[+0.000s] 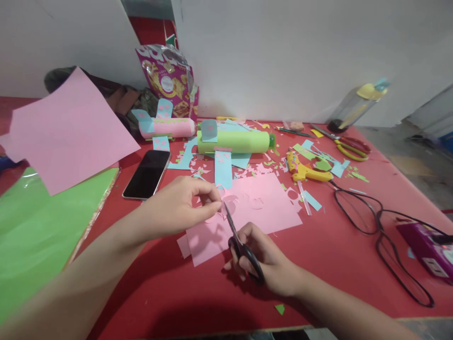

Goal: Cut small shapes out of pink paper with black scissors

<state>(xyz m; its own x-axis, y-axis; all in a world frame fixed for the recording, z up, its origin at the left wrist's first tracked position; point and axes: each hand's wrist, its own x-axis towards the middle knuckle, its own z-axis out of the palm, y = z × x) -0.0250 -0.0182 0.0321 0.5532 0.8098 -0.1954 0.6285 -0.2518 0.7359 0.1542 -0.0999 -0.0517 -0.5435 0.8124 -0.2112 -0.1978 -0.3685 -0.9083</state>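
Note:
Between thumb and fingers, my left hand (191, 205) pinches a small piece of pink paper (223, 192). My right hand (262, 259) has its fingers in the handles of black-handled scissors (244, 248), whose blades point up beside that piece. Whether the blades touch the paper, I cannot tell. Under both hands lies a pink sheet (272, 205) with scraps on it. Just beyond it a green paper-wrapped bottle (240, 141) with blue paper fins rests on its side. A similar pink-wrapped bottle (170, 127) lies to its left.
A phone (147, 174) lies left of the bottles, near pink paper (71, 127) and a green sheet (38, 236). To the right are a yellow glue gun (307, 171), its looping black cord (380, 222), a purple power strip (428, 250), more scissors (348, 146) and an upright bottle (357, 108).

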